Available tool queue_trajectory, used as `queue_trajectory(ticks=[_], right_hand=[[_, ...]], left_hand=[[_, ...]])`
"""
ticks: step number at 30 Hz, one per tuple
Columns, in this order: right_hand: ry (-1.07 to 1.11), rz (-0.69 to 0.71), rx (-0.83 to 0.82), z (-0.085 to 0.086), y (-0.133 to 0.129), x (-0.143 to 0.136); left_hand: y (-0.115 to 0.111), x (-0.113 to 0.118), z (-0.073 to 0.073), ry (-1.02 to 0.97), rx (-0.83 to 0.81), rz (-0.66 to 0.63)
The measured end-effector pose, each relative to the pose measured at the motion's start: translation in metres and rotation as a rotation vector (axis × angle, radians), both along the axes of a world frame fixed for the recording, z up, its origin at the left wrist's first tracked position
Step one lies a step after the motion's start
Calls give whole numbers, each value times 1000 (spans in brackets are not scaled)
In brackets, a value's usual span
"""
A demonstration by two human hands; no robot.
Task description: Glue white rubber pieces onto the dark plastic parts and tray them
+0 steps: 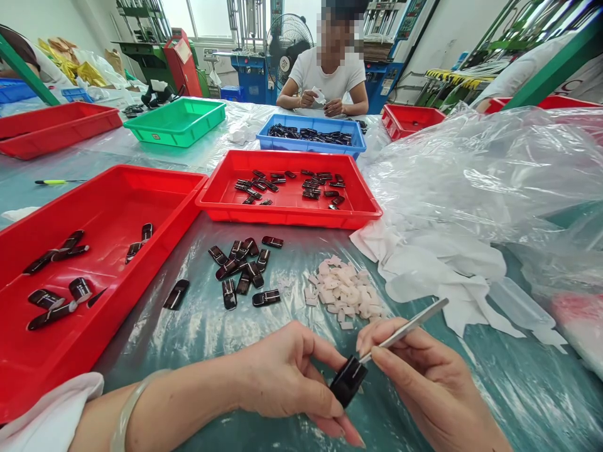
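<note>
My left hand (pixel 301 376) pinches a glossy black piece (pixel 349 380) between thumb and fingers, low in the middle of the view. Close to its right, my right hand (pixel 414 370) grips a thin metal tool (pixel 414 323), whose lower tip meets the upper end of the black piece. Beyond my hands lies a heap of small pale pieces (pixel 348 289). Left of that heap, several dark glossy pieces (pixel 229 294) are scattered on the plastic-covered table (pixel 198 339).
A red tray (pixel 292 216) with dark pieces stands ahead, and another red tray (pixel 108 295) at the left. Behind are a blue tray (pixel 311 145) and a green tray (pixel 176 125). White cloths (pixel 443 263) and plastic sheeting (pixel 471 169) lie right. A person (pixel 330 75) sits opposite.
</note>
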State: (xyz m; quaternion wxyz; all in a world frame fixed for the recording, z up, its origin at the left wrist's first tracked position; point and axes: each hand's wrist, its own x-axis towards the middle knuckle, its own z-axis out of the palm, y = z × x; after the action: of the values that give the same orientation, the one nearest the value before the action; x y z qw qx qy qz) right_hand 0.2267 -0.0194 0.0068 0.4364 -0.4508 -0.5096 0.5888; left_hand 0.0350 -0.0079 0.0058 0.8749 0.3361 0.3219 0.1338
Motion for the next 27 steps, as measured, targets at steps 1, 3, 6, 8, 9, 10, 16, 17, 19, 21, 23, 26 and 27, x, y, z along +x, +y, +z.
queue_trajectory(ticks=[1,3,6,8,9,10,16,17,19,21,23,26,27], right_hand=[[-1,1,-2,0,0,0],[-2,7,-10,-1,0,0],[-3,2,-37,-1,-1,0],[-5,-7,-39,-1,-2,1],[-4,-11,-34,-1,-2,1],[-2,-9,-28,-1,-2,1],[15,7,-47,-2,-2,0],[19,11,-45,-1,-2,0],[16,18,-37,-1,-2,-1],[5,22,-35,-1,-2,-1],[-4,31,-44,-2,-1,0],[-15,30,-50,-2,-2,1],[-18,26,-49,-2,-2,1]], left_hand=[[0,0,0,5,0,-1],[0,0,1,10,-1,-7],[1,0,2,16,-5,-11],[1,0,2,21,-1,-11],[1,0,2,20,3,-11],[1,0,2,19,6,-12],[1,0,0,15,-4,-16],[1,0,0,15,-7,-17],[1,0,-1,13,-13,-18],[1,0,-1,9,-15,-18],[1,0,-1,7,-13,-17],[0,1,0,10,-12,-18],[0,1,0,13,-14,-20]])
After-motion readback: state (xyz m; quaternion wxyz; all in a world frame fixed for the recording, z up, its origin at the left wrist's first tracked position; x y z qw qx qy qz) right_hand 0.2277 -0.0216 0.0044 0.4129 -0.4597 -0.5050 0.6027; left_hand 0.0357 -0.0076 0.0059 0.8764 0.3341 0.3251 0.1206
